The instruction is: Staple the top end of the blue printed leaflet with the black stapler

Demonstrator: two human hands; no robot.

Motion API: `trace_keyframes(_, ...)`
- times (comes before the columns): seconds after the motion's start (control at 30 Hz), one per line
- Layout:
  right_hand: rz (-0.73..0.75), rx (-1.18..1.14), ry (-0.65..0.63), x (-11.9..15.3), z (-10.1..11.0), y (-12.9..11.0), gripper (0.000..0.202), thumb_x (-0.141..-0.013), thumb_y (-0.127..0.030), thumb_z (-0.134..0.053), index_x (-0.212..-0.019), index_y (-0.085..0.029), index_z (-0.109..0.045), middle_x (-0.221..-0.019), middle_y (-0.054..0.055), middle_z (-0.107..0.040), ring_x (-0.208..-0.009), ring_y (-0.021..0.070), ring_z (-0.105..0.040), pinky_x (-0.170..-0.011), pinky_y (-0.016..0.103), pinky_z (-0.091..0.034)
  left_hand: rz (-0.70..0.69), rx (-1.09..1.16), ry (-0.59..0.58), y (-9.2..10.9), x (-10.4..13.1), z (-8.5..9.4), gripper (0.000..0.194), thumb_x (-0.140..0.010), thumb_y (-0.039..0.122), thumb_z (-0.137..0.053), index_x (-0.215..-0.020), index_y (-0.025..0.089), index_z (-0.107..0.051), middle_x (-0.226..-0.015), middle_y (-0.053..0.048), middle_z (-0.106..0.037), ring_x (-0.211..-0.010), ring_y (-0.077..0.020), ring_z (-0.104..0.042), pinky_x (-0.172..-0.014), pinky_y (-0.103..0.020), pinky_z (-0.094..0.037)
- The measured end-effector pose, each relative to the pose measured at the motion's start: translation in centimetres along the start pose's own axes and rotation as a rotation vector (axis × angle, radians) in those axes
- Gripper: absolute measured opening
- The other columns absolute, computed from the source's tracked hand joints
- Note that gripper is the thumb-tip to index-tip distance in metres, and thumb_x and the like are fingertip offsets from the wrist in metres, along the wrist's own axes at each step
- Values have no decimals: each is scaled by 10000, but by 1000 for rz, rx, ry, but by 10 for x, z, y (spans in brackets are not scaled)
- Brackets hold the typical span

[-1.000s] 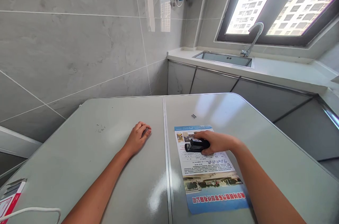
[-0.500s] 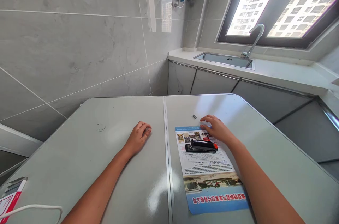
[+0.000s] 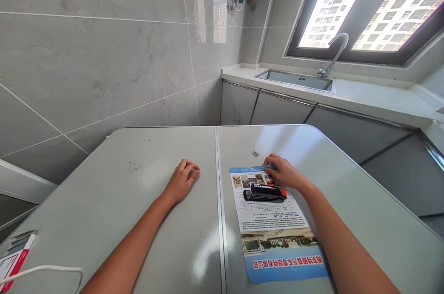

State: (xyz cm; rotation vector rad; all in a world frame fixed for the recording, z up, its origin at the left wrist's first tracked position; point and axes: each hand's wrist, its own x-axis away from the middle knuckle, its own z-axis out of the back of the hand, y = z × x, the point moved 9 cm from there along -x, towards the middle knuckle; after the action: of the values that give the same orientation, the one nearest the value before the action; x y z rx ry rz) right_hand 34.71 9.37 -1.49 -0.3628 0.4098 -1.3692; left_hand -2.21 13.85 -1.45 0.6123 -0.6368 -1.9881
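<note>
My left hand [image 3: 181,180] rests on the left half of the table, fingers loosely curled, a gap beside the thumb and nothing held. At the far right corner of a printed flyer [image 3: 277,245], my right hand [image 3: 282,171] is bent over the edge. Its thumb is over the paper and its fingers are just beyond, apart from the thumb; whether they press on the sheet is hard to see. A black stapler [image 3: 264,193] with a red end lies across the flyer, nearer me than the right hand. Small strips of staples [image 3: 255,153] lie past the flyer's far edge.
The pale table [image 3: 166,247] has a seam down its middle. A red and white package [image 3: 15,257] and a white cable [image 3: 52,268] are at the near left. Tiny dark bits [image 3: 133,167] lie farther back. Beyond are a counter with a sink [image 3: 298,79] and tap [image 3: 335,55].
My right hand has come slightly down and nearer to the flyer's edge, its fingers drawn in a little. My left hand stays put. The whole view has shifted slightly.
</note>
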Motion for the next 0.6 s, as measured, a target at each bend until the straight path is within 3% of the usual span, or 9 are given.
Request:
trace_keyframes(0.1, -30, -116, -18, -1, -3, 0, 154, -888, -328, -551, -902, -222, -662, -882, 24, -706, -797, 198, -596, -754, 321, -455, -6, -5, 1, 1, 0, 0, 356, -1056, 468, -424, -1103, 243, -696, -1163, -72, -531, -1049, -223, -593, -932, -395, -518)
trace_keyframes(0.3, -57, -333, 40, -7, -13, 3, 175, -826, -369, -620, -832, -205, -682, -805, 18, -714, -764, 193, -595, -744, 311, -457, -19, -9, -1, 0, 0, -2, 340, -1059, 457, -427, -1102, 247, -690, -1153, -68, -547, -1012, -212, -588, -935, -389, -511)
trace_keyframes(0.47, 0, -468, 68, -15, -28, -21, 145, -823, -346, -634, -821, -205, -670, -781, 10, -689, -757, 191, -608, -742, 310, -466, -56, -42, 9, 2, 0, -1, 300, -1057, 417, -444, -1091, 242, -685, -1147, -69, -568, -1039, -219, -588, -978, -407, -486)
trace_keyframes(0.6, 12, -443, 56, -21, -45, -47, 105, -842, -303, -625, -822, -212, -674, -779, 3, -695, -756, 189, -619, -753, 312, -471, -169, -33, -29, 28, 5, -5, 251, -1055, 373, -469, -1106, 253, -683, -1171, -67, -601, -1104, -224, -580, -1031, -414, -448)
